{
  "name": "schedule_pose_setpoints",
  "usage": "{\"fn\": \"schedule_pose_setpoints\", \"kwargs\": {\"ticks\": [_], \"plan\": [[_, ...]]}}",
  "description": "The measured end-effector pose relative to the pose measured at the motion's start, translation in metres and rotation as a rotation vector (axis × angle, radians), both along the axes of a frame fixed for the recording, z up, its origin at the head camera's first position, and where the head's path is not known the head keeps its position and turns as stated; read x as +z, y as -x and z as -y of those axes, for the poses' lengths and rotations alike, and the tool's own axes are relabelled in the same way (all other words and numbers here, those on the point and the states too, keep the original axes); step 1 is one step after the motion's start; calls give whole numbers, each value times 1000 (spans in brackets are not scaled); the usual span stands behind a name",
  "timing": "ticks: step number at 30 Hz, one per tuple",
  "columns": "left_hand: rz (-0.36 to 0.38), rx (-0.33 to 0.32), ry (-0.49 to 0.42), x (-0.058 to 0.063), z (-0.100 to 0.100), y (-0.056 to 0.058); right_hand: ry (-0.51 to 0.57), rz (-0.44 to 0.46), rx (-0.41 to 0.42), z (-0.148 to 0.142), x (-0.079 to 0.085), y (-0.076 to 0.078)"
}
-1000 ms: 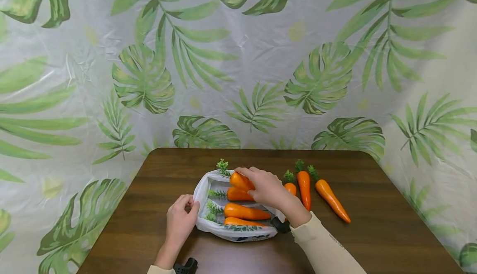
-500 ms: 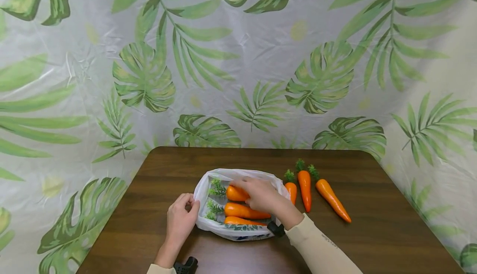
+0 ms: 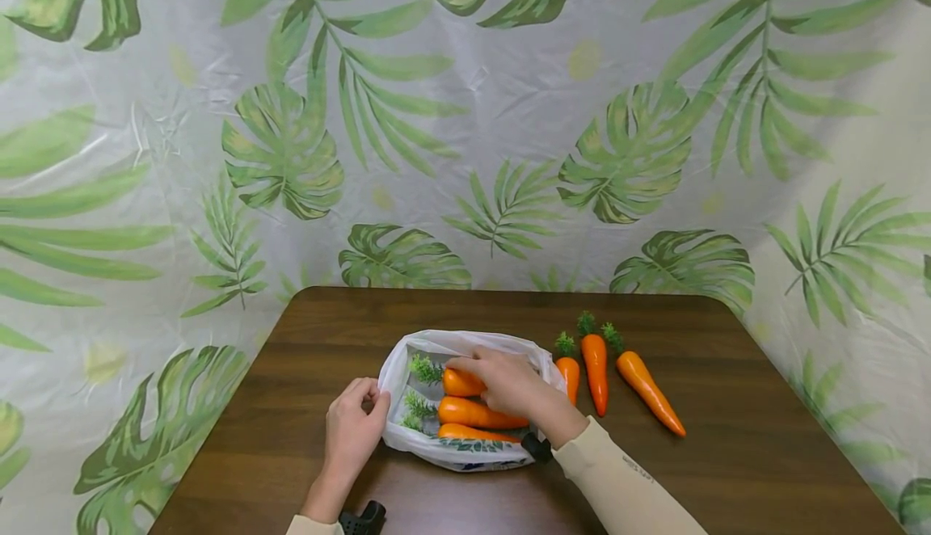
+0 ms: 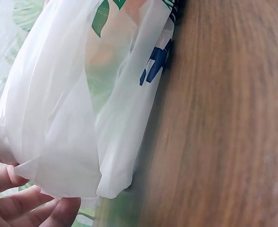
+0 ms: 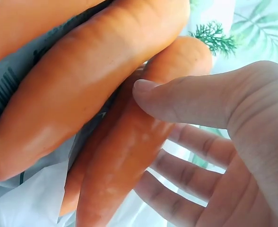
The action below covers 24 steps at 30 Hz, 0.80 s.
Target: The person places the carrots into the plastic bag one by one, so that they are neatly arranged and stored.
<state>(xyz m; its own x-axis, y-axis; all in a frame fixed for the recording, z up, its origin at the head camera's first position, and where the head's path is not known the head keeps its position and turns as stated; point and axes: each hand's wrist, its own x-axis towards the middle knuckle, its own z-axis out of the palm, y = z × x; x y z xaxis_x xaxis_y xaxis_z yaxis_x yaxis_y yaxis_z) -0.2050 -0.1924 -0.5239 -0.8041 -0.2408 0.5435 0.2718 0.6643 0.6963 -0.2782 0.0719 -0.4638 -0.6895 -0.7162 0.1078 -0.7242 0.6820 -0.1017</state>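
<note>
A white plastic bag [image 3: 425, 456] lies with its mouth spread wide on the table. My left hand [image 3: 351, 426] pinches its left rim; in the left wrist view the fingers [image 4: 28, 203] hold the thin film. My right hand [image 3: 512, 381] reaches inside the bag and grips an orange carrot [image 3: 458, 382] with a green leafy top. The right wrist view shows the thumb on one side of that carrot [image 5: 125, 161] and the fingers on the other, with another carrot [image 5: 75, 187] partly hidden beneath it. Two more carrots lie nearer the front, one [image 3: 480, 414] above the other [image 3: 469, 432].
Three carrots lie on the wooden table [image 3: 291, 406] right of the bag: a partly hidden one [image 3: 570, 375] by its rim, a middle one [image 3: 596, 369] and a slanted one [image 3: 650, 393]. A leaf-patterned sheet [image 3: 509, 115] hangs behind the table.
My right hand has lowered the carrot from the bag's back rim into the bag, on top of the one behind the front carrots. The left hand has stayed at the rim.
</note>
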Motion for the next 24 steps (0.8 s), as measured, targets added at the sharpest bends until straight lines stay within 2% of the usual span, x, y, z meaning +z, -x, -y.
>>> {"fn": "schedule_pose_setpoints", "kwargs": {"ticks": [12,24], "plan": [[-39,5,22,0,-1,0,-5,-63,24,-2,-7,4],[-2,0,7,1,0,-1,30,-41,34,-1,-8,6]]}}
